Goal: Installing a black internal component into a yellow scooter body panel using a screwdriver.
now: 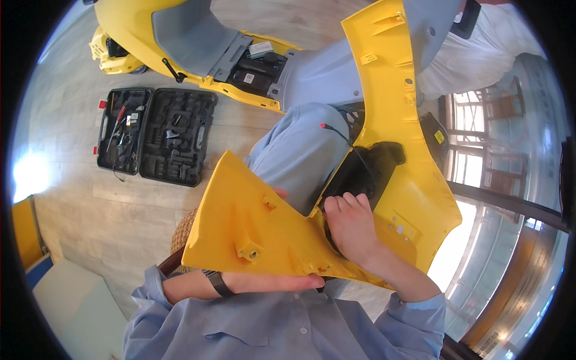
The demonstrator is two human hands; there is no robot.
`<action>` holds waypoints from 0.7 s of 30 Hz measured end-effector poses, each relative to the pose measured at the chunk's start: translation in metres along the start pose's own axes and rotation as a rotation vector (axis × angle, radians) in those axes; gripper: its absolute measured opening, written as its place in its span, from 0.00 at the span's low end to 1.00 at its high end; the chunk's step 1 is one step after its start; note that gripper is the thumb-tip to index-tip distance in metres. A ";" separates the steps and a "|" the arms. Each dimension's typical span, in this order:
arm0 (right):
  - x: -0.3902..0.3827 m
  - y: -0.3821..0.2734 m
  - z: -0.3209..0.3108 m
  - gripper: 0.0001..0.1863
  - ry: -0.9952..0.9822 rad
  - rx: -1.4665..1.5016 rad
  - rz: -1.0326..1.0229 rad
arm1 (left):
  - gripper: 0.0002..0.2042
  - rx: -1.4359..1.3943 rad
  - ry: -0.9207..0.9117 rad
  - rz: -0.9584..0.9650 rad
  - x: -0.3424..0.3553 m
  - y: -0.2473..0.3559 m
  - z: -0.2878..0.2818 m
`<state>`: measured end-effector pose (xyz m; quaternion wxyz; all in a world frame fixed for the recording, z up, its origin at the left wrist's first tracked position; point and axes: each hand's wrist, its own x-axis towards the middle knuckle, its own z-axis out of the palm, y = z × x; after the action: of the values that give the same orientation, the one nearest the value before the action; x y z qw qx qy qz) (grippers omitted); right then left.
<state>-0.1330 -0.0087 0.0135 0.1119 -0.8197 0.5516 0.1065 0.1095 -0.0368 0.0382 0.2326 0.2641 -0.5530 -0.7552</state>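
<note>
One open tool case (191,170) on the floor (78,144) left, part-stripped scooter (324,75) ahead. Yellow scooter panel (288,234) across my lap hides much of my left hand (270,282). Yellow sticker (440,137), right, unreadable. Left grasps panel's lower edge; right hand (350,227) curls at black storage box (354,171), can't tell if gripping.

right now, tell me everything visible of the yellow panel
The yellow panel is a curved shell, plastic by its look, with two broad wings and a long strip toward the picture's top. Moulded tabs and holes dot the facing side; a black part sits at its middle. It is held at an angle, the left hand gripping its near edge, the right hand curled at the black part. Its far side is hidden.
</note>
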 end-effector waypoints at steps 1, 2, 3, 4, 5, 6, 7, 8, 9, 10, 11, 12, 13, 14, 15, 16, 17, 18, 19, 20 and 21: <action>-0.002 0.002 -0.001 0.06 0.014 0.057 -0.011 | 0.23 0.053 0.048 0.156 0.002 0.001 0.002; -0.004 0.002 -0.003 0.06 0.019 0.054 -0.004 | 0.23 0.055 0.041 0.161 0.000 -0.005 0.004; -0.006 0.002 -0.003 0.06 0.026 0.075 -0.019 | 0.22 0.043 0.021 0.180 0.002 -0.012 -0.007; -0.008 0.001 -0.002 0.07 0.033 0.096 -0.033 | 0.21 0.029 0.001 0.200 0.016 -0.017 -0.013; -0.007 0.000 -0.004 0.07 0.043 0.097 -0.051 | 0.21 0.030 0.009 0.215 0.017 -0.018 -0.009; -0.006 -0.002 -0.006 0.07 0.062 0.100 -0.056 | 0.20 0.030 0.018 0.231 0.013 -0.020 -0.007; -0.007 -0.001 -0.004 0.08 0.073 0.093 -0.021 | 0.19 0.014 -0.009 0.253 0.017 -0.029 -0.010; -0.008 0.001 -0.004 0.08 0.076 0.083 -0.002 | 0.19 -0.003 -0.037 0.275 0.019 -0.039 -0.013; -0.009 0.004 -0.006 0.08 0.108 0.212 0.025 | 0.18 -0.020 -0.064 0.297 0.022 -0.049 -0.017; -0.013 0.008 -0.008 0.08 0.159 0.359 0.028 | 0.17 -0.009 -0.074 0.308 0.019 -0.052 -0.022; -0.015 0.011 -0.013 0.08 0.170 0.355 0.044 | 0.17 -0.018 -0.102 0.326 0.023 -0.058 -0.033; -0.017 0.014 -0.019 0.07 0.199 0.438 0.087 | 0.16 -0.022 -0.124 0.340 0.021 -0.064 -0.046; -0.020 0.017 -0.022 0.06 0.228 0.521 0.136 | 0.15 -0.031 -0.152 0.352 -0.004 -0.077 -0.056; -0.021 0.018 -0.025 0.06 0.237 0.528 0.135 | 0.15 -0.033 -0.164 0.361 -0.003 -0.079 -0.074; -0.023 0.019 -0.026 0.05 0.234 0.584 0.146 | 0.14 -0.043 -0.191 0.374 0.013 -0.081 -0.075; -0.025 0.019 -0.027 0.06 0.231 0.641 0.157 | 0.13 -0.053 -0.219 0.386 0.014 -0.087 -0.079; -0.027 0.021 -0.024 0.06 0.243 0.639 0.178 | 0.13 -0.054 -0.243 0.386 0.020 -0.088 -0.075; -0.030 0.022 -0.021 0.05 0.198 0.609 0.175 | 0.10 -0.405 -0.150 0.113 0.025 -0.089 -0.068; -0.032 0.023 -0.018 0.06 0.152 0.580 0.171 | 0.07 -0.740 -0.046 -0.176 0.031 -0.089 -0.063; -0.032 0.023 -0.015 0.06 0.157 0.584 0.182 | 0.07 -0.735 -0.057 -0.184 0.039 -0.087 -0.061; -0.033 0.021 -0.014 0.05 0.194 0.567 0.167 | 0.07 -0.351 -0.096 -0.094 0.049 -0.080 -0.060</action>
<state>-0.1642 0.0086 0.0356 0.2739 -0.7139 0.6329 -0.1215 0.1076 -0.0884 -0.0607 0.2127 0.2087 -0.4105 -0.8618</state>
